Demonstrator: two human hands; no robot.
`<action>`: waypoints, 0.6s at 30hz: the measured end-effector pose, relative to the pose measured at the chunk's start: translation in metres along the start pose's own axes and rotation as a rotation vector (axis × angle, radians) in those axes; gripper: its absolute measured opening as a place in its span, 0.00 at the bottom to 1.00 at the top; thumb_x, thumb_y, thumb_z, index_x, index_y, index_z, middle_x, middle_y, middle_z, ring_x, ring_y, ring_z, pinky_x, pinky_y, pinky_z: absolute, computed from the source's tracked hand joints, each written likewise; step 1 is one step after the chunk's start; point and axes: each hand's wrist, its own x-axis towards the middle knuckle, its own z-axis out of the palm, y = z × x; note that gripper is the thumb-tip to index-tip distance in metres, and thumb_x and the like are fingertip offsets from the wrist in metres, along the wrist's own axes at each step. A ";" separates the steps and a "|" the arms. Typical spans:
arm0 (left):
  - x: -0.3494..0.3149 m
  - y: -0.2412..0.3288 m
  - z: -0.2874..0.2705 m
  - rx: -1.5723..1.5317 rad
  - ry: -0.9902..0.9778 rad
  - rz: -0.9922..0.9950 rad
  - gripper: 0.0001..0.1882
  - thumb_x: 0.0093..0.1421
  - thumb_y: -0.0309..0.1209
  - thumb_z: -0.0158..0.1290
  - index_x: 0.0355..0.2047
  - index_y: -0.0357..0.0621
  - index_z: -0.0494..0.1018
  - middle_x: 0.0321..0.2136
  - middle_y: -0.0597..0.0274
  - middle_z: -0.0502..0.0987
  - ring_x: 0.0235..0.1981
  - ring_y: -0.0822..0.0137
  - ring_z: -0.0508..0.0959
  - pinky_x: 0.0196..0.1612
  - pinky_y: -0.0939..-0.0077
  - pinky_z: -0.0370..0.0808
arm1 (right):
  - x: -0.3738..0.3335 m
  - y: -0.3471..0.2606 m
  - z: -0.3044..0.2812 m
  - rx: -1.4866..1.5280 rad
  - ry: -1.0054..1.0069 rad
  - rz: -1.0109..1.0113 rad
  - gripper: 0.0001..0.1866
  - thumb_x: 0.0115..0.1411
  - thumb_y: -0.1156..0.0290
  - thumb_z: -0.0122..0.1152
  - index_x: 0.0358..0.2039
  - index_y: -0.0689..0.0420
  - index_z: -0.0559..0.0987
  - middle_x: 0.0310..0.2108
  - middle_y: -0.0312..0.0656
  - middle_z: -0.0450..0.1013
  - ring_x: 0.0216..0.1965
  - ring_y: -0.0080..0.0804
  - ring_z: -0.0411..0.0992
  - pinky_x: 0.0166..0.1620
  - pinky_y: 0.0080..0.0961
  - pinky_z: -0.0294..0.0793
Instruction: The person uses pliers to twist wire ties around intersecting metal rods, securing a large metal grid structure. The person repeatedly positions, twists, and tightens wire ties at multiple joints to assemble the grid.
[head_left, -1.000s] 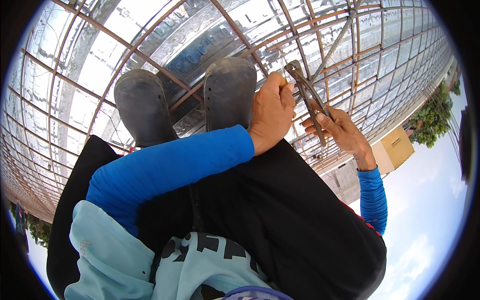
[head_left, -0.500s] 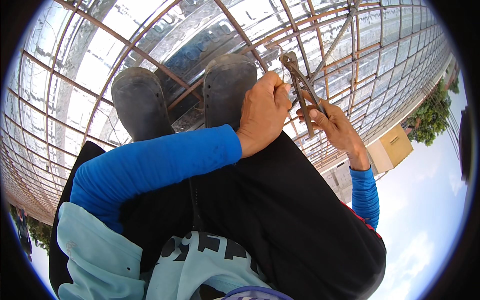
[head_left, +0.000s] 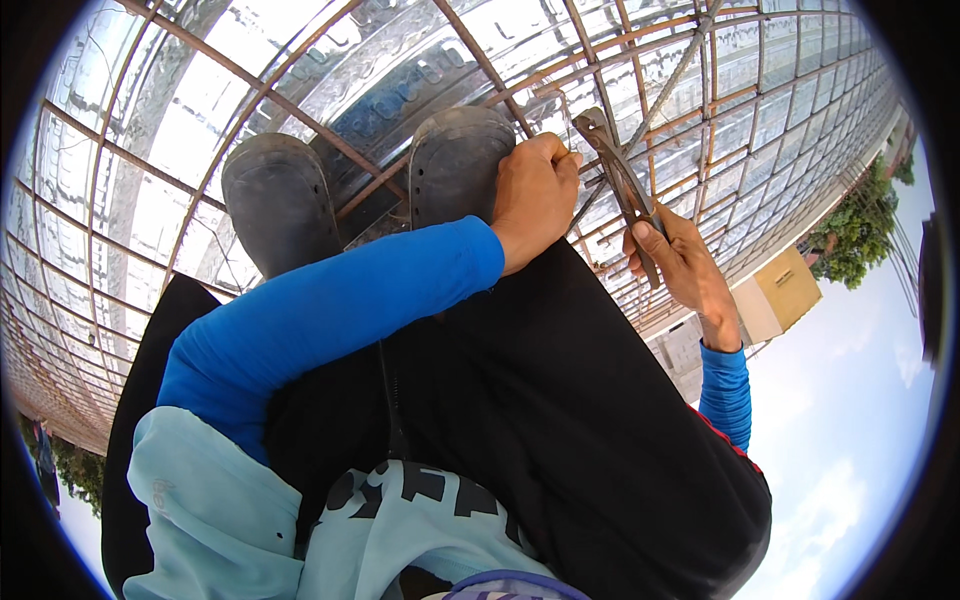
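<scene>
My right hand (head_left: 680, 262) is wrapped round the handles of steel pincers (head_left: 622, 175), whose dark jaws point up and away from me over the mesh. The handles lie close together. Just left of the jaws, my left hand (head_left: 538, 190) is closed, thumb and fingers pinched together. What it grips is hidden or too thin to make out. Both hands are just above the rusty rebar mesh (head_left: 585, 45), near a crossing of bars. A grey twisted bar (head_left: 672, 70) runs slantwise past the pincers.
My dark shoes (head_left: 280, 200) stand on the mesh, over shiny silver sheeting (head_left: 230, 105). My bent knees in black trousers (head_left: 600, 390) come up close below the hands. At the right are a tan building (head_left: 785, 290) and a tree (head_left: 865, 220).
The pincers have shifted slightly right, and their handles have come closer together. My left hand has moved a little up and left, widening the gap to the jaws.
</scene>
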 end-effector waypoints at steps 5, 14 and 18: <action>0.005 -0.007 0.016 0.026 0.070 0.001 0.13 0.73 0.32 0.53 0.34 0.33 0.75 0.26 0.56 0.83 0.26 0.71 0.81 0.31 0.71 0.78 | -0.005 -0.025 -0.001 0.268 -0.146 0.098 0.31 0.78 0.47 0.47 0.59 0.64 0.77 0.21 0.37 0.74 0.18 0.23 0.74 0.22 0.21 0.72; 0.001 -0.017 0.025 0.001 0.079 0.076 0.13 0.73 0.31 0.52 0.34 0.33 0.74 0.28 0.52 0.84 0.26 0.68 0.83 0.31 0.67 0.79 | 0.010 -0.015 0.012 0.313 -0.101 0.030 0.31 0.79 0.49 0.45 0.61 0.68 0.74 0.19 0.36 0.71 0.13 0.19 0.67 0.18 0.17 0.66; 0.000 -0.011 0.021 0.029 0.065 0.071 0.13 0.73 0.32 0.52 0.34 0.33 0.73 0.27 0.51 0.84 0.25 0.66 0.83 0.31 0.66 0.79 | 0.018 -0.028 0.008 0.321 -0.101 0.003 0.31 0.79 0.49 0.45 0.61 0.67 0.74 0.19 0.36 0.71 0.13 0.19 0.66 0.18 0.17 0.67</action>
